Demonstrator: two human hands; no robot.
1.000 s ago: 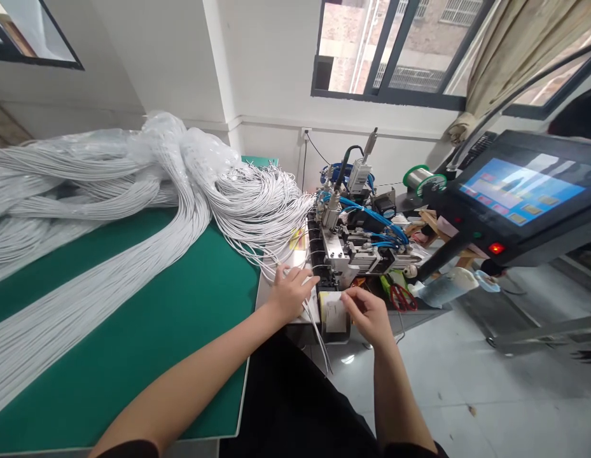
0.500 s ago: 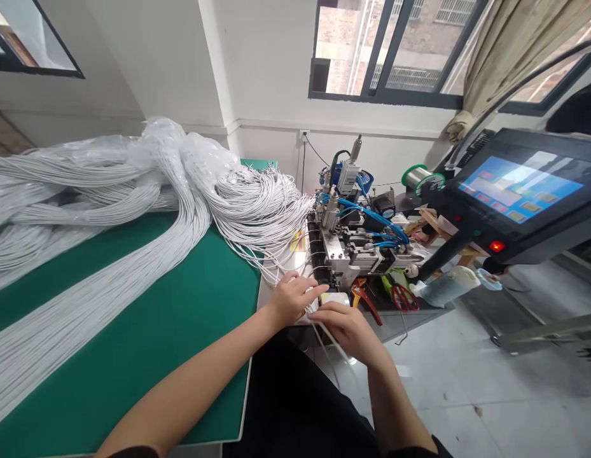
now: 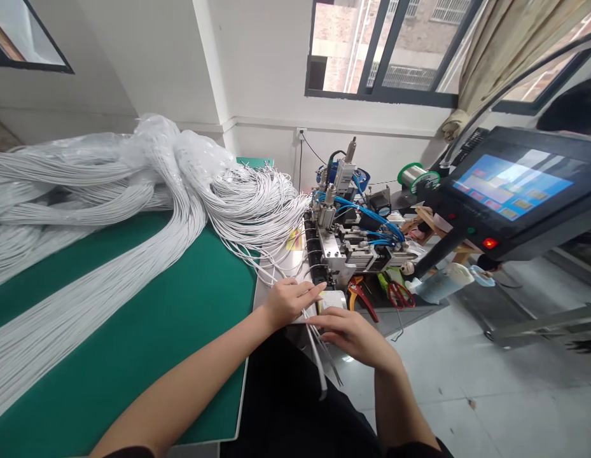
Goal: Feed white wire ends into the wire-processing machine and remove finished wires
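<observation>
Pressing the white wires (image 3: 318,356) flat before the machine (image 3: 340,247), the open left hand (image 3: 286,303) should hold them parallel; the grip of the right hand (image 3: 357,334) is hidden.

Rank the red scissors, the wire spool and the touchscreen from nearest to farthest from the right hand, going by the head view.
1. Red scissors, just up and right of the right hand.
2. Wire spool, farther back on the bench.
3. Touchscreen, far right.

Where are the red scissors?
In the head view, the red scissors lie to the right of the right hand, just in front of the machine, beside the orange-handled pliers.
</observation>
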